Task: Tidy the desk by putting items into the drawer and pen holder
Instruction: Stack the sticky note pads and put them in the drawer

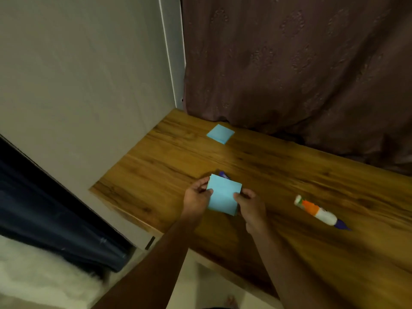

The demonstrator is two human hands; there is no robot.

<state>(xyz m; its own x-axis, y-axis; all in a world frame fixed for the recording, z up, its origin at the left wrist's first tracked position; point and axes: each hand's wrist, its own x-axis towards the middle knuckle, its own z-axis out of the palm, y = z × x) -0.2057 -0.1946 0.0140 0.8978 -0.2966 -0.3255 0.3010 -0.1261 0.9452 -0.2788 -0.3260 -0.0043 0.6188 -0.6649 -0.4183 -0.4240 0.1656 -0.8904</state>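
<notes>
Two hands over wood counter (278, 175). Left hand (196, 197) and right hand (250, 202) both pinch one blue pad (224, 194), grip closed on its side edges. Purple thing (223, 174) peeks behind pad, unclear. One glue tube (316, 211) lies to right, apart. Second blue pad (220, 133) far, near curtain (301, 63).

Desk (278, 175): brown wood grain. Two sticky-note pads, centre (224, 195) and upper centre (220, 133): light blue. Glue bottle (316, 211), right: white, orange band, purple tip. Curtain (301, 63), upper right: brown, embossed motifs.
</notes>
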